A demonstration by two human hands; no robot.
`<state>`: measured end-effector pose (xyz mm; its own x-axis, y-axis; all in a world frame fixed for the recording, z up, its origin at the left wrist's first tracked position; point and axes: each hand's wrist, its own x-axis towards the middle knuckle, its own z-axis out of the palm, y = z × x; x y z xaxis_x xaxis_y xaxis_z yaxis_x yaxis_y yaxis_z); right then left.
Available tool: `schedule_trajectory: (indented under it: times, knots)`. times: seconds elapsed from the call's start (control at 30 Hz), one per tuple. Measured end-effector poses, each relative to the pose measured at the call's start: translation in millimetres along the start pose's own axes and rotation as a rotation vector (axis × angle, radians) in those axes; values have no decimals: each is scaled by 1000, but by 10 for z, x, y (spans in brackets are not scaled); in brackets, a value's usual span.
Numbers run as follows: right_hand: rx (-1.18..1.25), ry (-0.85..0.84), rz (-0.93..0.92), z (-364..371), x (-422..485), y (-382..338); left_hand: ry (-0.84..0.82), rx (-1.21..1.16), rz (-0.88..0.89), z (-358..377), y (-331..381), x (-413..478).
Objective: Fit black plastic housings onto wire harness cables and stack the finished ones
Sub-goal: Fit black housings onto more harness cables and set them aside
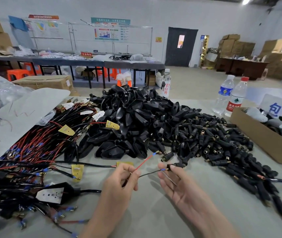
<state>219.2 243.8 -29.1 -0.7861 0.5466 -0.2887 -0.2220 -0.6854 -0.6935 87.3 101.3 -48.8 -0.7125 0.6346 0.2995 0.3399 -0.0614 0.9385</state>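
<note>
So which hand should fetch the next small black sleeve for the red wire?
Right, probably. The right hand lies nearest the sleeve pile, once it frees the sleeve it pinches at the black wire. The left hand pinches both wires, red wire included.

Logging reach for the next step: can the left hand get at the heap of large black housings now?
Probably yes: the heap of housings lies just ahead of the left hand, only a loose cable between, though that hand is pinching the red and black wires.
</note>
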Motion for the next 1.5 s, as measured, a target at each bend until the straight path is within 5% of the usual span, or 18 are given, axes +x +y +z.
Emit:
schedule_trajectory:
  times: [0.87,1.5]
  knots:
    - [-68,-71,21,7,-123,-34,66,-68,-22,-59,58,10]
    - [-59,-156,3,64,-149,16,-117,-72,-29,-12,72,-27]
